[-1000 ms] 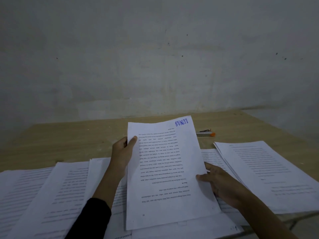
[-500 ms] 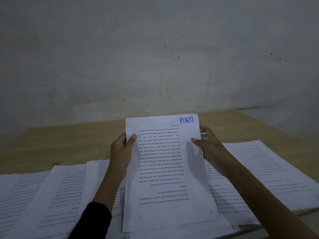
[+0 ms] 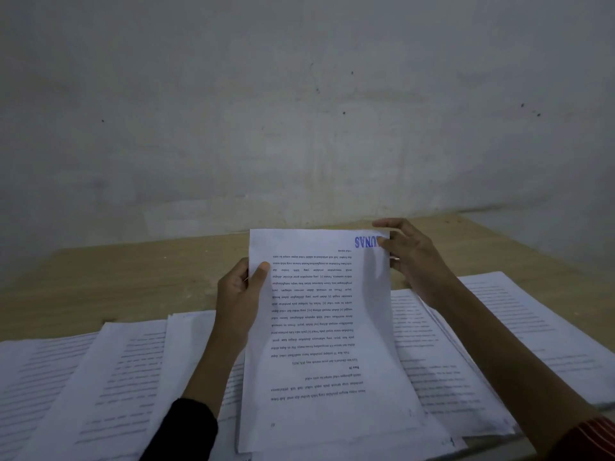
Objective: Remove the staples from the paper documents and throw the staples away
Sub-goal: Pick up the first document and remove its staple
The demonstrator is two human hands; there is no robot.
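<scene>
Document (image 3: 319, 327) gripped at left edge by left hand (image 3: 238, 294), stamped corner pinched by right hand (image 3: 416, 257); staple unseen, removal judged pending.

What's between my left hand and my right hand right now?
The document, seen in the head view. The left hand grips its left edge and the right hand pinches its stamped far corner.
</scene>
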